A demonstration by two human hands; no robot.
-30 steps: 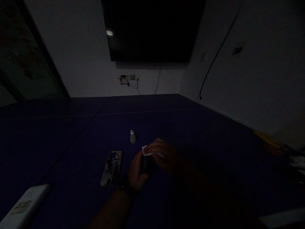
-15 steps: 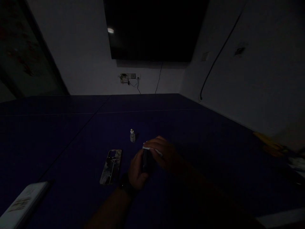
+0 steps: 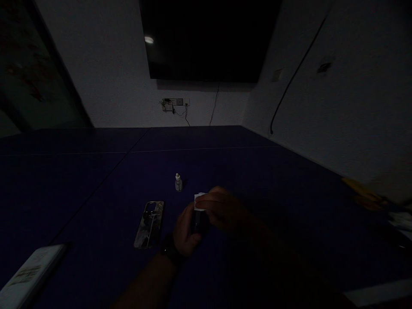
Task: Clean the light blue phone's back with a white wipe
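My left hand (image 3: pixel 186 234), with a dark band on its wrist, is closed around a dark, slab-like phone (image 3: pixel 198 221) held up off the table, seen nearly edge-on. My right hand (image 3: pixel 222 207) pinches a folded white wipe (image 3: pixel 199 202) and presses it on the phone's upper end. Much of the phone is lost in shadow and behind the fingers. Left of the hands lies a patterned phone case (image 3: pixel 149 225) with a camera cutout. Beyond them a small white-capped bottle (image 3: pixel 178 183) stands upright.
A white box (image 3: pixel 32 272) lies at the lower left of the dark blue table (image 3: pixel 106 223). Yellow and white items (image 3: pixel 365 194) sit at the right edge. At the back, a large screen (image 3: pixel 212 40) hangs above wall sockets (image 3: pixel 175 102). The room is dim.
My right hand has shifted the wipe slightly downward along the phone, and more of its white face shows. My left hand, the bottle and the case have stayed put.
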